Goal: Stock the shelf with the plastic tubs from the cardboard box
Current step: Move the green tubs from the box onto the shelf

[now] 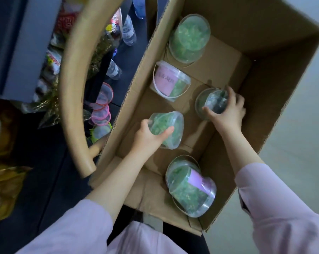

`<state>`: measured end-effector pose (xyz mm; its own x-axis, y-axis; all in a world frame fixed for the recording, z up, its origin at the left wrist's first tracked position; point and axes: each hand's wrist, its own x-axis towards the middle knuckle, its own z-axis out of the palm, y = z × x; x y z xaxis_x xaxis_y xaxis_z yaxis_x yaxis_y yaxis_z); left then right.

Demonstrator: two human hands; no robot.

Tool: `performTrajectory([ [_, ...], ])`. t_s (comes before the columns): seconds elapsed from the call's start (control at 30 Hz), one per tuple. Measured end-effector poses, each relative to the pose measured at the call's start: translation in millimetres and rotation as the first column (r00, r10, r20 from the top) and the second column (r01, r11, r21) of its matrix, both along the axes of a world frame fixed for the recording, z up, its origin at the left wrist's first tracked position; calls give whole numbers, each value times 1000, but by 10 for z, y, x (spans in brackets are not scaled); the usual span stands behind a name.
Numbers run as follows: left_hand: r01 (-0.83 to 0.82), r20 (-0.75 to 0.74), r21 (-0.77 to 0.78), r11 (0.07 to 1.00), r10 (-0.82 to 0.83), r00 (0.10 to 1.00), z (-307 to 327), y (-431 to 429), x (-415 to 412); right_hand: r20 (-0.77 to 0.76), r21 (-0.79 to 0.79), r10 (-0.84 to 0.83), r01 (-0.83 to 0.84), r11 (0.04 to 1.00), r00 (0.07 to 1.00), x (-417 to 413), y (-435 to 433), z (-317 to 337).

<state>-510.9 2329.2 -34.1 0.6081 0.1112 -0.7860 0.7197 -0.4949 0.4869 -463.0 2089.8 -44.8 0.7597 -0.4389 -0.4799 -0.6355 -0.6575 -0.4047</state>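
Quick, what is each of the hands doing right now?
Left hand: closed on a tub.
Right hand: closed on another tub.

five tubs (189, 38) in cardboard box (265, 57); shelf (107, 74) left of box.

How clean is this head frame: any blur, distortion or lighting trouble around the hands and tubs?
Head view: dim, bluish light; the right hand is smeared by motion blur on its tub; the left hand is sharper; wide-angle bending curves the cardboard box edges and the tan hoop; soft glare on the nearest tub.
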Motion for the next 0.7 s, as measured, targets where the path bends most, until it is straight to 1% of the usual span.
performTrajectory([
  [0.07,-92,-24,-17,996,91,996,87,64,-88,16,39,-24,23,999,1000,14,22,39],
  [0.13,-207,-37,-44,977,205,978,216,96,-178,79,177,-125,109,978,989,-5,49,169],
  [0.17,-267,-47,-60,962,264,963,289,103,-219,110,261,-192,158,952,975,-30,61,274],
  [0.23,-367,-54,-106,924,363,930,497,101,-309,133,442,-329,241,864,935,-106,83,552],
  [0.3,-457,-43,-168,874,456,889,760,82,-421,86,603,-430,296,741,899,-226,94,901],
  [0.33,-510,-32,-213,834,515,856,918,65,-485,56,663,-452,306,684,890,-294,96,1098],
  [0.4,-598,19,-313,738,634,773,1297,16,-613,6,761,-449,287,582,894,-427,110,1534],
  [0.47,-697,63,-389,602,773,632,1751,10,-780,3,829,-405,224,513,914,-552,138,2010],
  [0.5,-737,55,-429,523,829,556,1987,34,-878,22,852,-377,181,492,926,-613,160,2253],
  [0.53,-752,32,-481,451,866,499,2238,68,-977,47,870,-346,132,474,937,-669,192,2492],
  [0.57,-740,12,-540,401,883,470,2474,115,-1098,68,887,-310,84,453,948,-723,235,2722],
  [0.6,-711,15,-597,372,891,453,2716,164,-1220,87,903,-268,38,428,960,-770,293,2943],
  [0.7,-623,96,-717,314,929,357,3425,389,-1576,178,936,-118,-132,325,977,-880,546,3585],
])
